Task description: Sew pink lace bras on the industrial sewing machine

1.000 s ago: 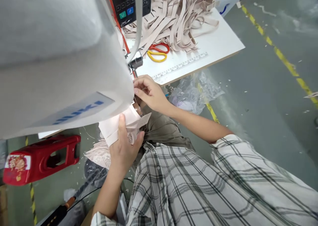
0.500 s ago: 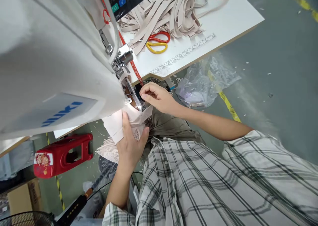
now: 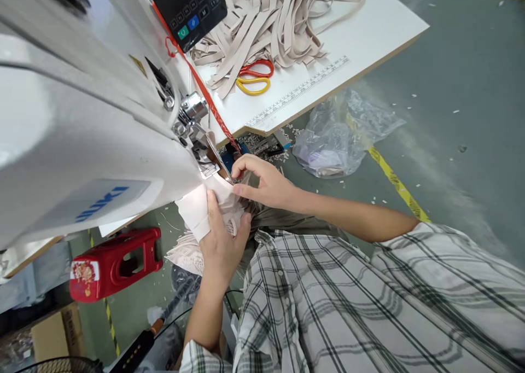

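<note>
Pink fabric (image 3: 194,211) sat under the sewing machine's presser foot (image 3: 207,162), left hand (image 3: 221,242) gripping it at 6 o'clock, right hand (image 3: 262,182) fingers pinching its edge at 3 o'clock, close enough that the needle might catch a fingertip.

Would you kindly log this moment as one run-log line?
left hand: grips fabric | right hand: pinches fabric by presser foot | scissors: on table

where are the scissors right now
In the head view, the scissors lie at upper centre on the white table, beside the beige strap pile.
</note>
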